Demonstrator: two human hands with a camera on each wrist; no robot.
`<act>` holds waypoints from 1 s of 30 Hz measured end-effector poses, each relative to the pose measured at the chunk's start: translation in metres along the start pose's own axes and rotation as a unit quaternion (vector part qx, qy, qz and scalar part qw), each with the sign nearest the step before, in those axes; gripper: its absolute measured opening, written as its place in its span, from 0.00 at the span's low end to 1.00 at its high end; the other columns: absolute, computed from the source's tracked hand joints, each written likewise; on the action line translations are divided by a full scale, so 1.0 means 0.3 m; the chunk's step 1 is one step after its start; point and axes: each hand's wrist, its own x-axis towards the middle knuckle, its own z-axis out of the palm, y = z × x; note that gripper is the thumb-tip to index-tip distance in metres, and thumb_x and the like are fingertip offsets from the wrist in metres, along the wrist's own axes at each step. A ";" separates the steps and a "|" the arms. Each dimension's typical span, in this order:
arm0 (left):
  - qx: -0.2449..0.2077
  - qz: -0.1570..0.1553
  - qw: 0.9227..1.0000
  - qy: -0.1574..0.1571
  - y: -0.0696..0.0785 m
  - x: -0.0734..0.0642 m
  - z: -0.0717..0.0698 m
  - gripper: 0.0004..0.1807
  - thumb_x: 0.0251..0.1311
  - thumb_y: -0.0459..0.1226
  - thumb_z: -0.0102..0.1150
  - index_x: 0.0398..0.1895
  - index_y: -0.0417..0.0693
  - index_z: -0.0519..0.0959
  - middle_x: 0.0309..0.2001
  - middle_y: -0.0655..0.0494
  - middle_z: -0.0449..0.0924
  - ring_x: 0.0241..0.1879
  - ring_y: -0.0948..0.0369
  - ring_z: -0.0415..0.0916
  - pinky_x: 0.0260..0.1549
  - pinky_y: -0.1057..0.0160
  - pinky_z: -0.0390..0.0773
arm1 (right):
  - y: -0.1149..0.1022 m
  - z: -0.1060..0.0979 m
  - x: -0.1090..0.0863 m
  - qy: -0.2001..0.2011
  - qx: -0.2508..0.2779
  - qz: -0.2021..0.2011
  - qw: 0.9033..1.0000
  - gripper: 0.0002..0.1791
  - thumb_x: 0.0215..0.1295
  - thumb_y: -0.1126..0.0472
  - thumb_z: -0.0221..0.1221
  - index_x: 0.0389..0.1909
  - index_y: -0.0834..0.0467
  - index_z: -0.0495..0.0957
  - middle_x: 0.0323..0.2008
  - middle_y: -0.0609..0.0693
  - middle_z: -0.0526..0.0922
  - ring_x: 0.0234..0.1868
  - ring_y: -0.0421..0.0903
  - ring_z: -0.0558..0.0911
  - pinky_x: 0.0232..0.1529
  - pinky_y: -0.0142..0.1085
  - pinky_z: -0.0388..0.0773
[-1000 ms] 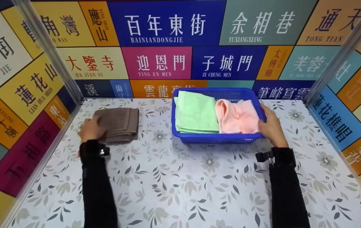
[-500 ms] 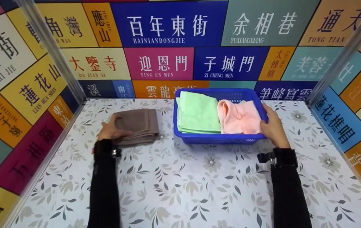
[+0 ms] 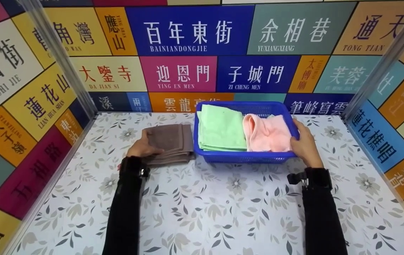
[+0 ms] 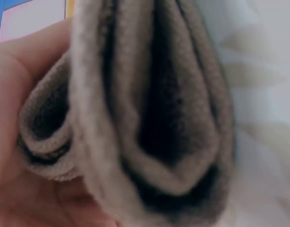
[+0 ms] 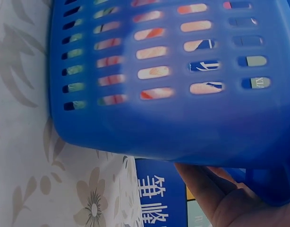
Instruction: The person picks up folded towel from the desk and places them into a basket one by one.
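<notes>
A folded brown towel [image 3: 168,140] lies just left of the basket, its right edge right at the basket's wall. My left hand [image 3: 142,146] grips its left end, thumb along the near side. Close up in the left wrist view, the towel [image 4: 154,123] shows thick rolled folds against the palm. My right hand [image 3: 305,141] holds the right rim of the blue plastic basket [image 3: 244,156]; the slotted wall [image 5: 149,120] fills the right wrist view. Inside the basket, a folded green towel [image 3: 221,127] sits on the left and a folded pink towel [image 3: 269,132] on the right.
The table [image 3: 230,219] has a white cover with grey leaves and flowers. Behind the basket stands a wall of coloured sign panels [image 3: 187,30], with side walls at left [image 3: 28,156] and right [image 3: 382,141].
My left hand has moved the brown towel to the right, from well apart to beside the basket. My right hand stays on the basket's rim, and the basket has barely moved.
</notes>
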 end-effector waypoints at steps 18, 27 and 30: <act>0.000 0.060 0.998 -0.019 -0.067 -0.219 0.037 0.52 0.55 0.52 0.76 0.70 0.44 0.51 0.60 0.20 0.73 0.59 0.33 0.76 0.63 0.38 0.74 | -0.006 -0.006 0.007 -0.003 0.011 -0.002 1.000 0.40 0.67 0.73 0.46 0.81 0.62 0.53 0.77 0.74 0.56 0.77 0.73 0.56 0.77 0.66 0.50; -0.002 0.056 0.997 -0.047 -0.097 -0.405 0.065 0.53 0.47 0.54 0.81 0.68 0.47 0.56 0.58 0.25 0.76 0.55 0.36 0.79 0.57 0.37 0.79 | 0.002 0.000 0.008 0.001 0.000 0.000 1.000 0.40 0.67 0.72 0.47 0.81 0.61 0.54 0.75 0.75 0.58 0.75 0.74 0.59 0.76 0.67 0.53; 0.009 0.058 0.997 -0.057 -0.097 -0.444 0.073 0.53 0.45 0.54 0.82 0.67 0.48 0.57 0.57 0.27 0.77 0.54 0.38 0.80 0.56 0.37 0.79 | 0.007 -0.003 0.000 0.003 0.004 0.001 1.000 0.39 0.67 0.72 0.47 0.81 0.61 0.54 0.75 0.75 0.58 0.76 0.74 0.58 0.76 0.67 0.52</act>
